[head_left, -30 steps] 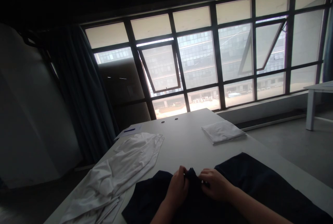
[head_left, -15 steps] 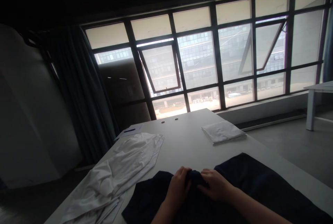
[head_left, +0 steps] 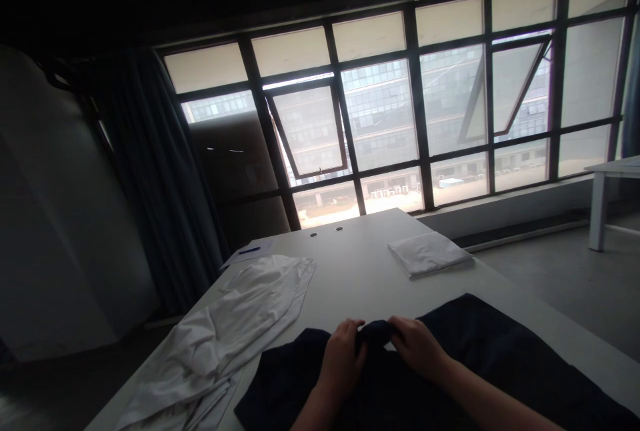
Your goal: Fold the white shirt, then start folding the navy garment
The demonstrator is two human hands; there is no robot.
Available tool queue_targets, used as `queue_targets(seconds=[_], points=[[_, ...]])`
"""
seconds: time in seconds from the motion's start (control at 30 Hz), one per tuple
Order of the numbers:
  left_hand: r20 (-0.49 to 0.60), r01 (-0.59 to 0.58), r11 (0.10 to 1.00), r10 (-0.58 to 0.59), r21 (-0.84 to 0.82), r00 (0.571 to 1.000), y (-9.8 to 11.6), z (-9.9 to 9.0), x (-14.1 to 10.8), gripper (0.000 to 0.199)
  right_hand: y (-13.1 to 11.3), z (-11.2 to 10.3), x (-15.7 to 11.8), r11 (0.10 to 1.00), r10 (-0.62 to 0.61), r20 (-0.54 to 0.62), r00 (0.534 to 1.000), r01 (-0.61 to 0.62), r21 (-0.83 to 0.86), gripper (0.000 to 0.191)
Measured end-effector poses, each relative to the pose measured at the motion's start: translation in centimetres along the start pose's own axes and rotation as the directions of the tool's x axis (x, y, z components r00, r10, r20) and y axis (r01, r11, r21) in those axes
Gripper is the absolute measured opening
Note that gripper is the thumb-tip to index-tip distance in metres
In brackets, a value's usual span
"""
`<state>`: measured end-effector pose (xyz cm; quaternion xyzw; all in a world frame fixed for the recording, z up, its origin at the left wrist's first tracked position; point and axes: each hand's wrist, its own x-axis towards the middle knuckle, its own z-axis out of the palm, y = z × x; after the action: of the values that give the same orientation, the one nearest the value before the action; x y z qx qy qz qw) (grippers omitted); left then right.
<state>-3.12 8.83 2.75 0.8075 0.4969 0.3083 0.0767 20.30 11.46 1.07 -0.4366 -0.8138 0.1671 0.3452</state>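
A dark navy shirt (head_left: 290, 374) is spread over the near end of the white table (head_left: 350, 271), its sides reaching out left and right. My left hand (head_left: 344, 357) is closed on the left side of its collar-like top edge (head_left: 377, 331). Gripping the other side of that edge is my right hand (head_left: 417, 345), a short span away. Between the two hands the cloth bulges up in a rounded fold. Both thumbs are partly hidden by fabric, and the shirt's lower part runs out of view.
A rumpled white garment (head_left: 215, 337) lies along the table's left side. Farther off on the right is a folded white cloth (head_left: 430, 254). Paper with a blue pen (head_left: 250, 250) rests at the far left edge. Another white table (head_left: 597, 211) stands at right, near the windows.
The collar-like edge between my hands has risen slightly and now forms a rounder fold. My right hand has moved up a little; my left hand stays nearly in place.
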Motion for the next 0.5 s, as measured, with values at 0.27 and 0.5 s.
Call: queue_targets(seconds=[0.27,0.5], points=[[0.033,0.117,0.991,-0.119,0.067,0.992,0.31,-0.46,0.26,0.032,-0.19,-0.01,0.08,0.999,0.038,0.011,0.999,-0.038,0.033,0.018],[-0.016,0.263,0.955,-0.263,0.136,0.965,0.25,-0.55,0.07,0.019,-0.07,-0.07,0.06,0.997,0.032,-0.032,0.999,-0.03,0.073,0.023]])
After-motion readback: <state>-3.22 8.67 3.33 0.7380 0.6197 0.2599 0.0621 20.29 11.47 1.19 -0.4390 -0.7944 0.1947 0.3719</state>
